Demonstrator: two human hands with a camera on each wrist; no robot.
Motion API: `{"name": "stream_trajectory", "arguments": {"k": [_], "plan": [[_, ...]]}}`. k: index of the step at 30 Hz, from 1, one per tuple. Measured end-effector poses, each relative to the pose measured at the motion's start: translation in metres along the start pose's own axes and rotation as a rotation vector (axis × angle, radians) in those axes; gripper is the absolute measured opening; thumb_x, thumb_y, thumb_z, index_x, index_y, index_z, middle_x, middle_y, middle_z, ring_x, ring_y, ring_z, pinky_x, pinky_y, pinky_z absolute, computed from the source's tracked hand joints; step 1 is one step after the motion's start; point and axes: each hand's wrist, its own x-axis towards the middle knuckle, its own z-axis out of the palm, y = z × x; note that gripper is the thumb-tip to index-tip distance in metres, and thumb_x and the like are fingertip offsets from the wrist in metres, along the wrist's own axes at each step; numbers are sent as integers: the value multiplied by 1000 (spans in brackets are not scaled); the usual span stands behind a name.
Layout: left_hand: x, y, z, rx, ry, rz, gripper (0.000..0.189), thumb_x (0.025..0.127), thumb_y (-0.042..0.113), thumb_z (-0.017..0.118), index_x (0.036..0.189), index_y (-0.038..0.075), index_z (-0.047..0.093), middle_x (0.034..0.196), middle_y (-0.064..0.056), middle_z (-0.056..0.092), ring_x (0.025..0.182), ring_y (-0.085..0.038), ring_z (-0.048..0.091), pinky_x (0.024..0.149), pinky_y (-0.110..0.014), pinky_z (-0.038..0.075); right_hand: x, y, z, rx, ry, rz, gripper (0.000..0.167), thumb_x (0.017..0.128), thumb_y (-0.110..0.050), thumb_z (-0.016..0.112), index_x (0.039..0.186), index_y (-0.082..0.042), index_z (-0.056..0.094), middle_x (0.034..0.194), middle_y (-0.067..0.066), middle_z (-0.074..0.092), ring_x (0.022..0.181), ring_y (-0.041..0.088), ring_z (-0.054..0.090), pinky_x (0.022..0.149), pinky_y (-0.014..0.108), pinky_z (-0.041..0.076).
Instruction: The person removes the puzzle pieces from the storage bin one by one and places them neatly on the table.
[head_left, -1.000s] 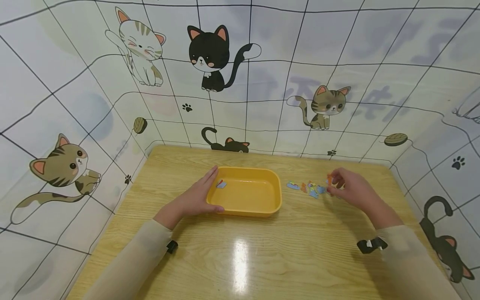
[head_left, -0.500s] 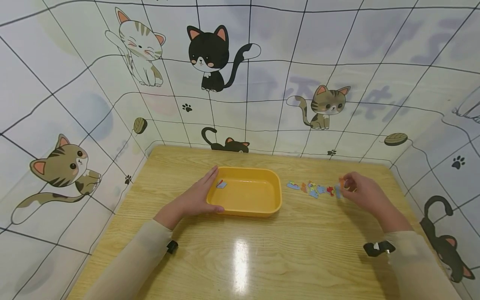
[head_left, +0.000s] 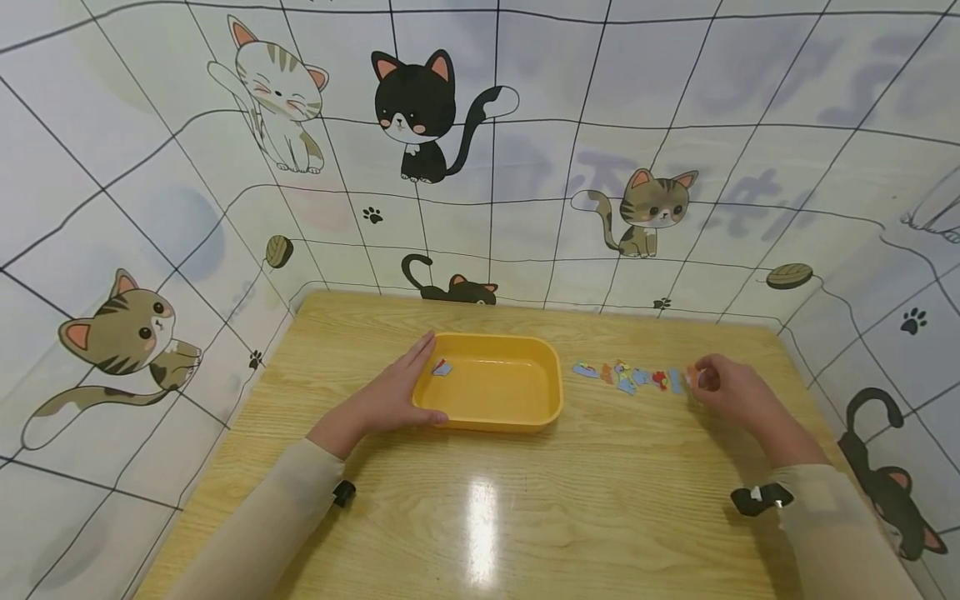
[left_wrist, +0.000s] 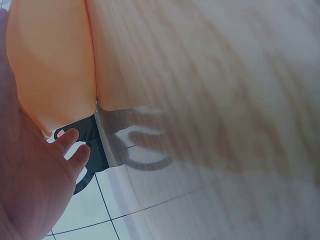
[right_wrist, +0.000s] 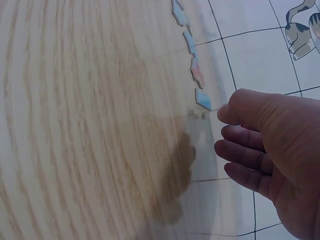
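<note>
A shallow yellow tray [head_left: 495,396] stands on the table with a small blue, white and red puzzle piece [head_left: 442,367] inside at its left end. My left hand [head_left: 393,387] grips that end, thumb over the front rim and fingers along the left side toward the back. To the right of the tray runs an uneven row of small coloured puzzle pieces [head_left: 625,377]. At the row's right end my right hand [head_left: 731,390] pinches an orange puzzle piece [head_left: 692,375] beside a light blue one [head_left: 675,381]. In the right wrist view the pinched piece is hidden behind the fingers.
The wooden table [head_left: 525,508] ends against a cat-printed cloth [head_left: 525,233] at the back and sides. Glare shows on the tabletop in front of the tray. A black band [head_left: 761,498] sits at the right sleeve's cuff.
My right hand has moved to the right along the row, and a red piece and a light blue piece now show where it was. The left hand and tray have stayed in place.
</note>
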Motion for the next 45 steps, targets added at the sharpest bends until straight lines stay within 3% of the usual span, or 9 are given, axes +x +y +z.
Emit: {"name": "stream_trajectory", "arguments": {"k": [12,32,40,45], "plan": [[2,-4,2,18,2,16,142,84,78,82,179,12,-1,187,-5,-4,170,-30,11,133,-54,24,6,11,3,44,-98,-13,45,98,-9,78,131,15,59,101,13,71,94,27,66,81,45,56],[2,-4,1,7,7,20,142,84,76,84,179,10,2,187,-5,-3,170,-32,13,133,-56,25,8,15,3,103,-138,0,43,100,-6,76,131,18,59,100,12,67,90,24,60,73,35,52],[3,-6,2,11,7,19,142,84,77,84,179,10,2,187,-5,-3,170,-32,13,133,-56,25,8,16,3,95,-122,0,50,100,-8,79,137,18,56,102,13,68,92,25,63,75,35,53],[3,-7,3,14,5,17,143,83,80,82,179,11,1,187,-4,-4,170,-32,13,133,-55,25,6,7,3,79,-40,-8,47,104,-11,75,140,13,56,105,15,70,94,26,65,73,33,54]]}}
